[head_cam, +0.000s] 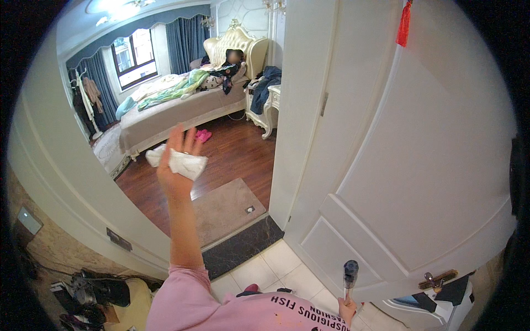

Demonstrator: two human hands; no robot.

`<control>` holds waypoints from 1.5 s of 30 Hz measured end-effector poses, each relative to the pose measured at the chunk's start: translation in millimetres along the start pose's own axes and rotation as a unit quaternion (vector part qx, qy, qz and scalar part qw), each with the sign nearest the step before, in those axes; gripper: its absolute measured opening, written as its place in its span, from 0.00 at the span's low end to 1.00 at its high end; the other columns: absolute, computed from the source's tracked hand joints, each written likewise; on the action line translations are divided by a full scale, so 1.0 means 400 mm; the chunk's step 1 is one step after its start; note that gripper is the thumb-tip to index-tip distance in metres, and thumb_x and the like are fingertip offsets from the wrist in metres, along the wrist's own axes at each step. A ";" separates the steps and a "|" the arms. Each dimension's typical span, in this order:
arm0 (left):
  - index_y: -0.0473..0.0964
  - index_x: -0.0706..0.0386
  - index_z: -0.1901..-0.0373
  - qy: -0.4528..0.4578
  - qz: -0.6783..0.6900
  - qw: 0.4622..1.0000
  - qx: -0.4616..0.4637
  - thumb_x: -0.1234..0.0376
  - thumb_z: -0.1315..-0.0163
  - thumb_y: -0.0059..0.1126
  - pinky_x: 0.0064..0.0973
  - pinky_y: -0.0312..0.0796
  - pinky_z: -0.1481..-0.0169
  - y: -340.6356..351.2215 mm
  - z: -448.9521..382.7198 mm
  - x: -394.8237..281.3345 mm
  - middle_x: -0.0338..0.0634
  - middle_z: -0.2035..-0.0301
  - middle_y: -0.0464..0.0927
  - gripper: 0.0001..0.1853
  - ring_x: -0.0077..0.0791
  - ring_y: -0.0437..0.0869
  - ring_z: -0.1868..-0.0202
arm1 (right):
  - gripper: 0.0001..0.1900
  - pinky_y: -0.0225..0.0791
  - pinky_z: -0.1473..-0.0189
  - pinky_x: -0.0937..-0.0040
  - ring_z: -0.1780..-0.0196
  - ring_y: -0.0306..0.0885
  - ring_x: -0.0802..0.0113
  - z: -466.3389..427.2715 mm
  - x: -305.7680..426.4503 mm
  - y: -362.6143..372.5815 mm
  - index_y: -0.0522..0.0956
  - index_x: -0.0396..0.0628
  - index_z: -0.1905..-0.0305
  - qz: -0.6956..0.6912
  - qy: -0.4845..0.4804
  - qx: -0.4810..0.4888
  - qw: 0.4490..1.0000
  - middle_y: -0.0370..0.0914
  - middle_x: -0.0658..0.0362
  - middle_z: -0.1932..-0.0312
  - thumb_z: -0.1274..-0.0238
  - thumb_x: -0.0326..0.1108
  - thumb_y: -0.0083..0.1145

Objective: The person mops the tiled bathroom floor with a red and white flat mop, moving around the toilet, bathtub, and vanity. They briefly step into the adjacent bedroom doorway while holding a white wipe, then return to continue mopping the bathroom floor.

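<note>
My left hand [179,159] is raised in front of the open doorway with its fingers stretched out. A crumpled white tissue or cloth [189,165] is pinned across the palm by the thumb. Low on the right, my right hand [347,308] grips the light handle of a handheld device [350,273], possibly a small vacuum, whose dark translucent end points up. That end is near the lower panel of the white door [397,165]; whether they touch, I cannot tell.
Beyond the black stone threshold [244,246] lie a beige mat [227,207] and pink slippers [203,135]. A person [227,68] reclines on the bed [182,107]. A nightstand [271,99] bears clothes. The door handle [434,281] is at lower right; a cluttered cabinet [134,306] stands at lower left.
</note>
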State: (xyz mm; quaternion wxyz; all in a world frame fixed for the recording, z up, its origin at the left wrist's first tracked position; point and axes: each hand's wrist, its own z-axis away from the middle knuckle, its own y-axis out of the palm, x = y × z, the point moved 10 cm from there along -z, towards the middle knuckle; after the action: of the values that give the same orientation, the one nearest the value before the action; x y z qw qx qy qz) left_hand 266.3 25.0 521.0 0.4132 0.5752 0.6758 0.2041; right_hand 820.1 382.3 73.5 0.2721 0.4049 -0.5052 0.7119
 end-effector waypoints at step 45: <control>0.68 0.69 0.53 -0.437 -0.122 0.890 -0.030 0.73 0.47 0.51 0.38 0.73 0.54 -0.003 0.398 0.366 0.57 0.60 0.75 0.18 0.49 0.80 0.60 | 0.18 0.46 0.81 0.75 0.79 0.51 0.80 0.017 0.031 0.033 0.59 0.43 0.86 0.004 -0.039 0.021 0.999 0.53 0.69 0.86 0.60 0.27 0.60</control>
State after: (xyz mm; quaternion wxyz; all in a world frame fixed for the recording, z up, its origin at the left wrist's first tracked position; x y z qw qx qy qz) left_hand 392.4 131.5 380.9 0.7054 0.5069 0.4852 -0.1003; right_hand 805.2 371.2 78.6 0.2403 0.4360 -0.5022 0.7071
